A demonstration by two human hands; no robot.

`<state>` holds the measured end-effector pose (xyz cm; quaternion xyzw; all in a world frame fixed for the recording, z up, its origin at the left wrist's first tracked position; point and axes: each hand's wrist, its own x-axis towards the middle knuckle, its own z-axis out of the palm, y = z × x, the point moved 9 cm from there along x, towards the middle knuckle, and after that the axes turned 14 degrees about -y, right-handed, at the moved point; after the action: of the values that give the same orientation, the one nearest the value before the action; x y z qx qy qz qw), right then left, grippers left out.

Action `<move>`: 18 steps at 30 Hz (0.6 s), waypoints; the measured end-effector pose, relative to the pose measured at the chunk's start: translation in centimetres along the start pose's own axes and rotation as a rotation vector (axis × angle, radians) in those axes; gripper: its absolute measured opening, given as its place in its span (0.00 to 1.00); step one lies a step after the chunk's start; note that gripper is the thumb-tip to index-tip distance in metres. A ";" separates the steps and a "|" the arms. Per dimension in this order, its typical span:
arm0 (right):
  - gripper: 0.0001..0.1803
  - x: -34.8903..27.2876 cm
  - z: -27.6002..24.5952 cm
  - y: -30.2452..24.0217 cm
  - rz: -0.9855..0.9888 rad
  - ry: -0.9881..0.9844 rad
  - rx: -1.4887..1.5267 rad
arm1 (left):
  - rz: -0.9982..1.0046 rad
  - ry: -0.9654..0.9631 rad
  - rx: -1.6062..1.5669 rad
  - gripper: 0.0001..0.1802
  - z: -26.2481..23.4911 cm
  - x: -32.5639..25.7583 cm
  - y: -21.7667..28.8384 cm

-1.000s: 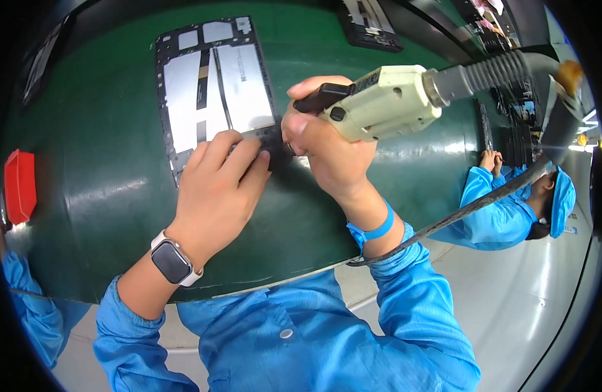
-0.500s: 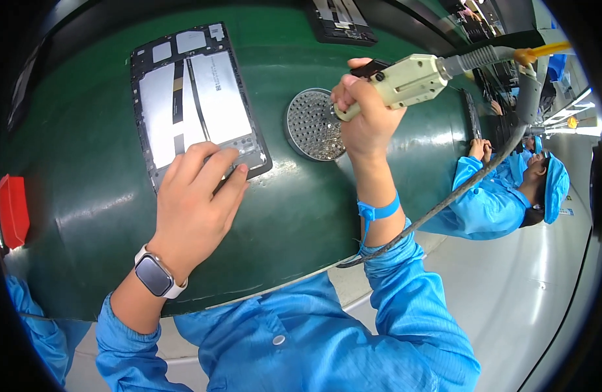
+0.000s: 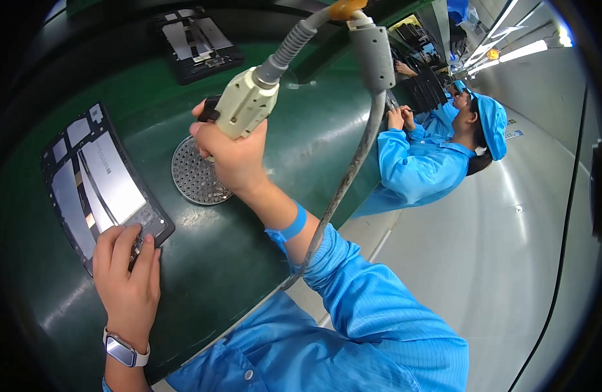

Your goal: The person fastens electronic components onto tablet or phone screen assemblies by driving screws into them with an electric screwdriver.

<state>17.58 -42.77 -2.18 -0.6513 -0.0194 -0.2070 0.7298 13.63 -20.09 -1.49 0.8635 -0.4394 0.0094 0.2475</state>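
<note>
Here, the power screwdriver (image 3: 245, 104), cream-coloured with a dark grip, is held upright in the right hand (image 3: 232, 153), raised above the green tabletop (image 3: 248, 248). The fingers of that hand are closed around its body; the tip is hidden behind the hand, so where the bit stands cannot be told. A ribbed grey hose (image 3: 291, 42) leaves the top of the tool, and a thick grey cable (image 3: 353, 170) hangs down past the forearm, which wears a blue wrist strap (image 3: 288, 225).

Directly below that hand lies a round perforated metal tray (image 3: 193, 176), flat on the tabletop, with small screws scattered near its lower edge. The hand covers part of its right side; whether they touch cannot be told.

To the left lies an opened tablet (image 3: 98, 186), back cover off, its dark frame holding silver-grey panels, set at a slant. The left hand (image 3: 128, 274) rests on its lower corner, fingers laid flat and pressed on the frame, gripping nothing. A smartwatch (image 3: 124, 353) with a pale band sits on that wrist. Both arms are in blue work sleeves.

Farther up the tabletop, well apart from the hands, a second opened tablet (image 3: 196, 39) lies in a dark holder.

On the right, beyond the tabletop's edge, another person (image 3: 438, 157) in a blue coat and blue cap bends over the same line, hands on dark parts there. The grey floor (image 3: 497, 261) runs alongside.
</note>
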 end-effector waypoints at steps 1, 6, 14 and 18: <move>0.10 -0.1 0.0 0.0 -0.001 0.008 -0.008 | -0.014 -0.013 -0.010 0.13 0.1 0.0 -0.2; 0.10 0.1 0.6 0.0 -0.004 -0.013 -0.044 | -0.040 -0.020 0.012 0.14 -0.1 -0.2 -0.3; 0.13 -0.1 -0.1 0.4 0.018 0.038 -0.031 | -0.079 -0.097 -0.031 0.14 0.9 -0.3 -1.3; 0.15 -0.3 0.0 0.4 0.053 0.015 -0.162 | -0.063 -0.176 -0.053 0.15 1.2 -0.7 -1.9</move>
<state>17.47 -42.69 -2.66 -0.7068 0.0201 -0.1937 0.6801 14.44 -19.12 -3.49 0.8676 -0.4320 -0.0858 0.2307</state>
